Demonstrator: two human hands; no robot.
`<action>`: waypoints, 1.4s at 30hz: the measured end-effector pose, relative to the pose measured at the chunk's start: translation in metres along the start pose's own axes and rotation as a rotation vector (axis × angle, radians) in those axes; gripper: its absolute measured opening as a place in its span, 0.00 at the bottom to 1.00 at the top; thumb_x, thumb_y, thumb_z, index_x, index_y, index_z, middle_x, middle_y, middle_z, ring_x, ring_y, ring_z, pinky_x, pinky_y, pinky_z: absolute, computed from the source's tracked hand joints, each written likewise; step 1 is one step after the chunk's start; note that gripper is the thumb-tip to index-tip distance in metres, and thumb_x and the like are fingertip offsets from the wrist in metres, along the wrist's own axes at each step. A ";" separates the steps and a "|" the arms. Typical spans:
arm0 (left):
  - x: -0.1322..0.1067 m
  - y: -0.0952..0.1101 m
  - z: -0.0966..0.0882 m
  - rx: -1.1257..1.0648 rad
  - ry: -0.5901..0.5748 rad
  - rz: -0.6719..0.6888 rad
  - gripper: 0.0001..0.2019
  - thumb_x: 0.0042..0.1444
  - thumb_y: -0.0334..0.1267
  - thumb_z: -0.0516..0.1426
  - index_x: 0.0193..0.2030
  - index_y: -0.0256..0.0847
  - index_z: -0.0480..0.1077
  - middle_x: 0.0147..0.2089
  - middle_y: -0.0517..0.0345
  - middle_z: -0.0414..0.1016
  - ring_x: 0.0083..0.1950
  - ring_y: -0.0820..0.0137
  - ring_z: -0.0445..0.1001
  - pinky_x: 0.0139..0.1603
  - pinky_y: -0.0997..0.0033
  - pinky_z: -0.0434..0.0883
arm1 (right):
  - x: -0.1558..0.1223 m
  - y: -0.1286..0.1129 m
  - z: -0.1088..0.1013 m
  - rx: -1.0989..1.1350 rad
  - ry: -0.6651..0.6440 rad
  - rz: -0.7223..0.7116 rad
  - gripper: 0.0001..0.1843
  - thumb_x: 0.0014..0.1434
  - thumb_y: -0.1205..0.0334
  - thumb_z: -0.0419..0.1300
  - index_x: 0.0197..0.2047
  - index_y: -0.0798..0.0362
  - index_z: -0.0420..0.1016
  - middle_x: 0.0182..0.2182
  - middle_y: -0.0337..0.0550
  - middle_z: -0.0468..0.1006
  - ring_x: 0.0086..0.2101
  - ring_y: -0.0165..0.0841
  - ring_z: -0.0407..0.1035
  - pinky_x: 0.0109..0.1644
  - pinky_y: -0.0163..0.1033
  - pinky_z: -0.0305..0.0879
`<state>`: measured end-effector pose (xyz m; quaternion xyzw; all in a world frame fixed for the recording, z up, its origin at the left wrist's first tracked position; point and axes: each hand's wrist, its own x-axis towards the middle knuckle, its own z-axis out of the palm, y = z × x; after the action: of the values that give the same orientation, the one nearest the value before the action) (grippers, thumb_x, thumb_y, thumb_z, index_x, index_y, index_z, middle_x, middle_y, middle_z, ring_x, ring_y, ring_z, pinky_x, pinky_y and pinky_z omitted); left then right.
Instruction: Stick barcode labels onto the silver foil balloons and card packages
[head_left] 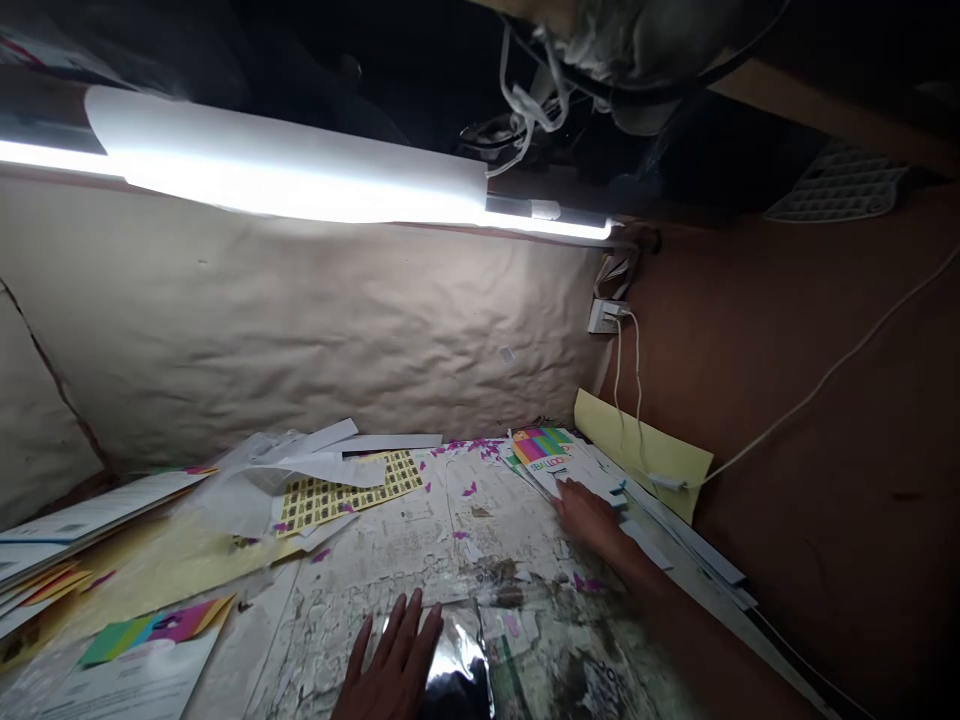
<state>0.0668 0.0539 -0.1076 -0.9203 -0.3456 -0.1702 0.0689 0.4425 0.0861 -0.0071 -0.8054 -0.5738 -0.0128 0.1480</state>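
At the bottom middle, my left hand (394, 660) lies flat with its fingers spread. It rests at the edge of a shiny plastic bag (459, 650), which runs off the lower edge of the view. My right hand (586, 515) stretches out to a stack of printed cards (551, 460) at the back right. The top card has a colourful striped upper part and lettering that begins "BALLOO". My right fingers are bent together at this card's near edge, and their tips are partly hidden.
Loose papers and a yellow label sheet (352, 492) lie at the back left. More striped cards (154, 640) sit at the front left. Purple scraps (469, 489) dot the worn tabletop (375, 560). A cable (825, 380) hangs on the right, below a tube light (300, 170).
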 end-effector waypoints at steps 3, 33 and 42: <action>0.003 0.006 -0.011 -0.064 0.056 -0.069 0.40 0.61 0.57 0.50 0.72 0.53 0.31 0.71 0.49 0.52 0.69 0.51 0.58 0.64 0.46 0.57 | -0.005 -0.003 -0.026 0.064 0.157 0.032 0.25 0.69 0.59 0.40 0.60 0.59 0.68 0.48 0.61 0.78 0.46 0.48 0.73 0.50 0.50 0.65; 0.075 -0.095 -0.155 -0.083 0.074 -0.193 0.24 0.63 0.34 0.53 0.66 0.50 0.59 0.50 0.54 0.78 0.48 0.62 0.76 0.48 0.63 0.70 | -0.017 -0.201 0.004 1.284 -0.548 -0.505 0.18 0.51 0.52 0.67 0.41 0.56 0.81 0.37 0.44 0.82 0.39 0.41 0.75 0.46 0.46 0.72; 0.078 -0.069 -0.134 0.169 0.088 -0.112 0.65 0.31 0.56 0.72 0.73 0.44 0.41 0.75 0.39 0.33 0.74 0.44 0.35 0.69 0.42 0.40 | -0.021 -0.205 0.003 1.611 -0.636 -0.216 0.26 0.46 0.49 0.71 0.45 0.57 0.78 0.33 0.44 0.82 0.32 0.37 0.76 0.40 0.43 0.72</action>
<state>0.0402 0.1207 0.0458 -0.8821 -0.4062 -0.1841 0.1517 0.2445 0.1284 0.0321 -0.3622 -0.4957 0.6083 0.5031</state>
